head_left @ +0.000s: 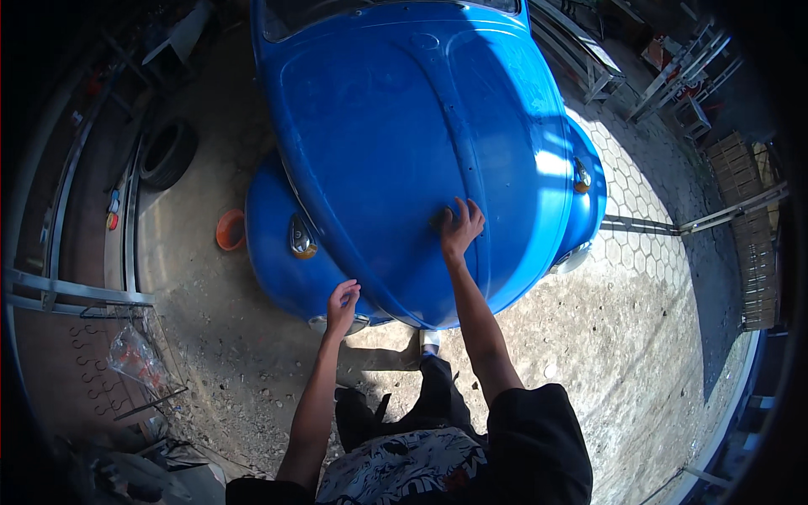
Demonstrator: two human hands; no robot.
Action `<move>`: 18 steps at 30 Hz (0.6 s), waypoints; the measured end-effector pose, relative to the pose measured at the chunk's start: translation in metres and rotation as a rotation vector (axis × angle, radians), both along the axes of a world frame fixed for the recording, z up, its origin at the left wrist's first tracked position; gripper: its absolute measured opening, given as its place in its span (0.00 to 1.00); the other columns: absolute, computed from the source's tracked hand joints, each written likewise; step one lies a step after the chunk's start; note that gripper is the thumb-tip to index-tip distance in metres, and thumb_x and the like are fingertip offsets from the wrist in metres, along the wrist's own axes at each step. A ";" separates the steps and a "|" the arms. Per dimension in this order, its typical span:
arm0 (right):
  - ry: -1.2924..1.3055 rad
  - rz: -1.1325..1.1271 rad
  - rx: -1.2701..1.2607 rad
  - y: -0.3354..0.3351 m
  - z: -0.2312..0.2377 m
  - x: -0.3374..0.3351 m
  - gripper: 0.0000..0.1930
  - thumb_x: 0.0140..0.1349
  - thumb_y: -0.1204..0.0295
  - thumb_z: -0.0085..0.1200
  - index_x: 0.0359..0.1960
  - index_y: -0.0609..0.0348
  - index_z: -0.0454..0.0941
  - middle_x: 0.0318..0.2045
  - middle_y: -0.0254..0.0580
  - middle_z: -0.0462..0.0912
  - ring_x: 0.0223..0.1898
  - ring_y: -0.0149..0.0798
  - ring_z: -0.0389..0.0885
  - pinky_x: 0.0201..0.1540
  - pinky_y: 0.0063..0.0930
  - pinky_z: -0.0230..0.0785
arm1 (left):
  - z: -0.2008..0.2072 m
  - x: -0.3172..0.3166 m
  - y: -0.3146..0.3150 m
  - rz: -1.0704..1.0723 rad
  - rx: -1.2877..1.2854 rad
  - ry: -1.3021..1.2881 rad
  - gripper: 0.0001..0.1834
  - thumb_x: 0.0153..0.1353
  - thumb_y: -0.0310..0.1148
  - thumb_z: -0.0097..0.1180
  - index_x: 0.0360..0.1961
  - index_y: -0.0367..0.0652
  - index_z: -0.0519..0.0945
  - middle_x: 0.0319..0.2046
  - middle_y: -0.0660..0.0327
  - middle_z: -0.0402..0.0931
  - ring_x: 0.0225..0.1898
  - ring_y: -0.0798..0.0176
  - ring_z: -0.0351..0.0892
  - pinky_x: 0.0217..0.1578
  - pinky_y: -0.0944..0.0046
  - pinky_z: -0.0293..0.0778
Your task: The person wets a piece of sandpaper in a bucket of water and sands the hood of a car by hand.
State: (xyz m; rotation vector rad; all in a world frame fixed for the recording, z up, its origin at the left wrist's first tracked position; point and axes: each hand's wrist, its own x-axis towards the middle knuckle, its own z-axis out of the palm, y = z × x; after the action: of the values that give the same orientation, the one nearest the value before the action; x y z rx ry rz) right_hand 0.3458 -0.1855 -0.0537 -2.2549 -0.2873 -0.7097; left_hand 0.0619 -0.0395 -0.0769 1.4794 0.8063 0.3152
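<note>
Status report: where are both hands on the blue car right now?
Right hand flat on blue hood, over something dark. Left hand at hood's lower edge. Nothing in the way.

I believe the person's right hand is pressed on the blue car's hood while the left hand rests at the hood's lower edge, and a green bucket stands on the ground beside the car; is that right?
Nearly: the bucket is orange, not green. The head view shows it on the ground beside the blue car's hood, with the right hand pressed on the hood and the left hand at its lower edge.
</note>
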 end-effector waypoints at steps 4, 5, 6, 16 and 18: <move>-0.026 0.194 0.014 -0.030 -0.029 0.018 0.18 0.62 0.75 0.54 0.55 0.54 0.75 0.62 0.47 0.69 0.62 0.52 0.66 0.63 0.48 0.55 | 0.026 0.086 -0.052 -0.121 0.116 -0.013 0.14 0.66 0.30 0.55 0.52 0.39 0.76 0.47 0.59 0.79 0.49 0.64 0.77 0.50 0.62 0.73; 0.042 0.400 0.103 -0.042 -0.041 0.024 0.20 0.66 0.74 0.48 0.60 0.59 0.70 0.67 0.49 0.62 0.69 0.56 0.57 0.69 0.52 0.48 | 0.028 0.104 -0.057 -0.155 0.118 -0.058 0.14 0.66 0.31 0.55 0.51 0.40 0.76 0.48 0.58 0.79 0.50 0.62 0.77 0.51 0.60 0.73; 0.057 0.405 0.106 -0.045 -0.046 0.018 0.20 0.66 0.74 0.48 0.60 0.59 0.70 0.67 0.49 0.62 0.69 0.56 0.57 0.69 0.52 0.48 | 0.029 0.113 -0.055 -0.150 0.117 -0.042 0.14 0.66 0.31 0.55 0.51 0.40 0.76 0.48 0.58 0.79 0.50 0.62 0.77 0.51 0.60 0.73; 0.080 0.686 -0.492 -0.017 0.003 0.068 0.38 0.71 0.44 0.32 0.72 0.60 0.48 0.74 0.47 0.48 0.75 0.48 0.41 0.75 0.44 0.35 | -0.001 0.169 0.008 -0.196 0.779 0.300 0.41 0.71 0.56 0.36 0.75 0.45 0.39 0.75 0.53 0.28 0.75 0.45 0.22 0.69 0.35 0.28; 0.022 0.706 -0.455 0.006 0.018 0.116 0.40 0.70 0.41 0.31 0.72 0.60 0.48 0.74 0.47 0.47 0.75 0.48 0.41 0.75 0.44 0.34 | -0.014 0.178 0.008 -0.226 0.801 0.466 0.45 0.70 0.60 0.33 0.74 0.44 0.31 0.75 0.52 0.20 0.74 0.46 0.15 0.68 0.35 0.22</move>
State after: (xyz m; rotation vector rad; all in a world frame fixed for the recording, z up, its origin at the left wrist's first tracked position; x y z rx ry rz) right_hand 0.4614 -0.1794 -0.0354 -2.3238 -1.2602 -0.2505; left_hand 0.2399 -0.0320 -0.0910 2.4363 0.9137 0.1168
